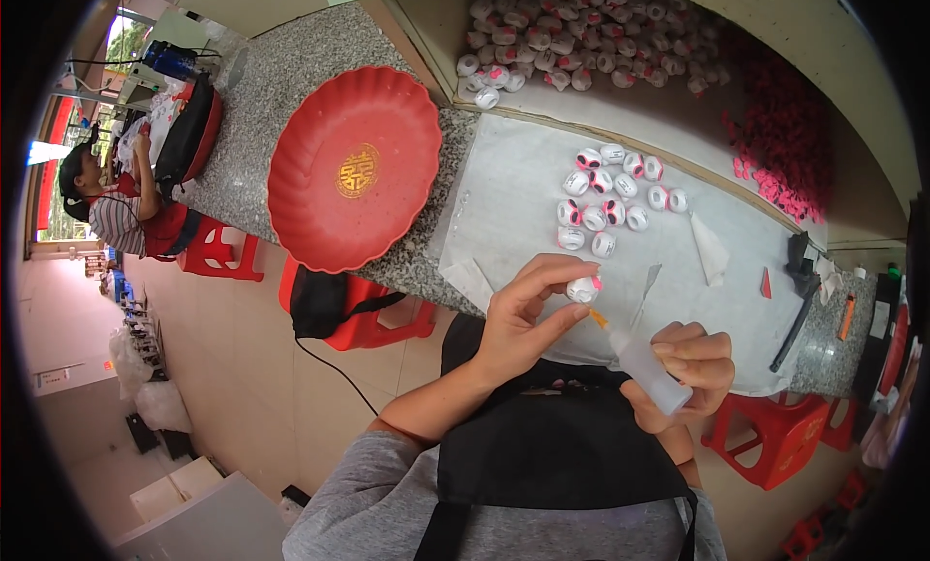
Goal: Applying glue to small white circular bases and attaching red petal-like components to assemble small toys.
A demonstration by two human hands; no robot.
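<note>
My left hand (523,314) pinches a small white rounded piece with a pink spot (583,289) between thumb and fingertips. My right hand (690,372) grips a translucent squeeze bottle (647,364) whose orange nozzle (599,318) points up at the underside of that piece. Both hands hover over the near edge of a white sheet (513,193) on the speckled stone worktop (281,77). A cluster of several like white-and-pink pieces (610,198) lies on the sheet just beyond my hands.
A large red scalloped tray (354,169) lies left of the sheet. A big heap of white pieces (581,33) and pink bits (785,144) fill the box behind. Dark tools (799,299) lie at right. Red stools (770,440) stand below; another person (111,207) sits far left.
</note>
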